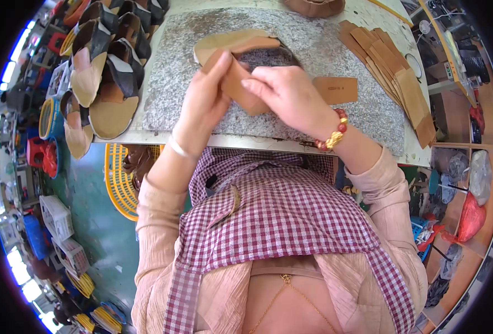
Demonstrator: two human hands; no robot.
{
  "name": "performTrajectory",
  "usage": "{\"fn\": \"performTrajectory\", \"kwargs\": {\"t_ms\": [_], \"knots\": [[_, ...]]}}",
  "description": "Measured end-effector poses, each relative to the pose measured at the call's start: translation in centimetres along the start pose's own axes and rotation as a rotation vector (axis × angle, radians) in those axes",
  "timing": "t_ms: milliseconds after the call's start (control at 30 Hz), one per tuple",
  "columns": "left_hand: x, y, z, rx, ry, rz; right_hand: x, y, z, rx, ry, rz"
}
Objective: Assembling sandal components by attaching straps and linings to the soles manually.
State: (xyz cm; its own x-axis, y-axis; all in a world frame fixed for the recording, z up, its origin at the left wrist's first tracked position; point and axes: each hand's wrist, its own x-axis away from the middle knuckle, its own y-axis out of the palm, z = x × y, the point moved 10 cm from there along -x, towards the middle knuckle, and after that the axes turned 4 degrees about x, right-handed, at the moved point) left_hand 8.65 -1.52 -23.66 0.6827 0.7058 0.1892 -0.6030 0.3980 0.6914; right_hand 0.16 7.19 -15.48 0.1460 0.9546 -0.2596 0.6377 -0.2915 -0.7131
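A flat tan leather piece, likely a shoe insole, is held between both hands over the table. My left hand is closed round its left side, with the thumb laid along the top. At its right edge my right hand is closed in a pinch, with finger and thumb on the piece. Just beyond the hands lies a shoe upper, tan with a dark inside, partly hidden by them. A second tan leather piece with a small stamped mark lies flat to the right of my right hand.
A speckled grey mat covers the tabletop. Several shoe uppers are piled at the left edge. A fanned stack of tan pieces lies at the right. Another brown shoe part sits at the back. Below the table stands a yellow basket.
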Motion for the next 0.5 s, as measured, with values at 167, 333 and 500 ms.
{"fn": "performTrajectory", "kwargs": {"t_ms": [167,333,500], "knots": [[-3.9,-1.3,3.4,-0.406,0.188,0.184,0.4,-0.9,-0.8,0.266,-0.192,0.217],[-4.2,-2.1,11.2,-1.044,0.57,0.051,2.1,-6.5,0.9,0.195,-0.271,0.407],[1.5,7.8,8.2,-1.621,0.673,-0.359,2.4,-6.9,3.3,0.287,-0.149,0.307]]}}
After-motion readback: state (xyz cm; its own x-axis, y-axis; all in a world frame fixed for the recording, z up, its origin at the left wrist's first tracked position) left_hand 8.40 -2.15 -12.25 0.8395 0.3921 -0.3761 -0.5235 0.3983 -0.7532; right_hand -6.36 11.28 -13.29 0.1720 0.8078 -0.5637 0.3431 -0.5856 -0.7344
